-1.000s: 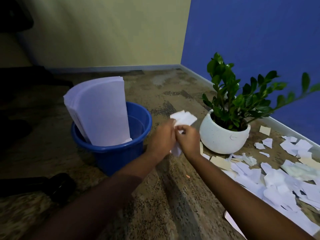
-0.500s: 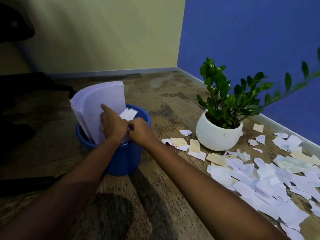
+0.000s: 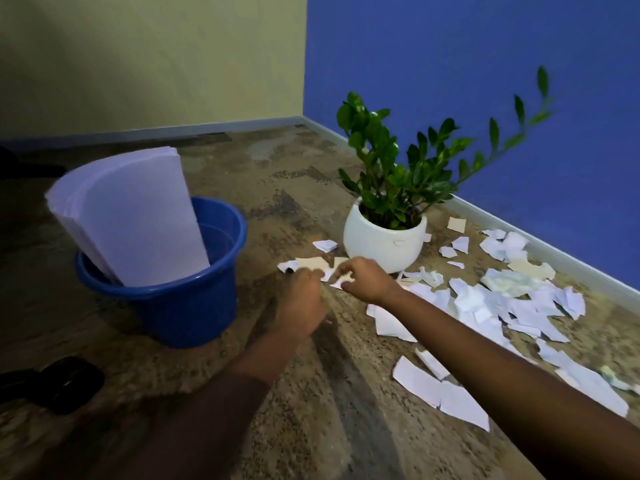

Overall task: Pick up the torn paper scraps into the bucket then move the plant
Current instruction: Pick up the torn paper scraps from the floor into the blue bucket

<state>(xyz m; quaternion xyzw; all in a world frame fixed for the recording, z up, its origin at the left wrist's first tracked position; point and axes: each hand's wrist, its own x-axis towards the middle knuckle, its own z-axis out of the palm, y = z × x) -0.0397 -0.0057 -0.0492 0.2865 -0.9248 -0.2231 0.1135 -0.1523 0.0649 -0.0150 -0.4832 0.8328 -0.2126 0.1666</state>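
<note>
Both bare forearms reach forward and converge, the hands close together, nearly touching. The left hand [image 3: 300, 303] lies palm down, its back to the camera, fingers pointing ahead and slightly curled. The right hand [image 3: 366, 278] sits a little farther ahead, fingers bent into a loose pinch, thumb beneath; motion blur hides whether either grips anything

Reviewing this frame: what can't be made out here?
- Bucket contents, head view: the standing stack of paper sheets and the rim hide the bottom.
- Right hand grip: fingers curl over the paper scraps; whether one is pinched is unclear.
- Left hand: motion-blurred.
- Dark object lower left: too dim to identify.
- Soil in the white pot: leaves cover it.
</note>
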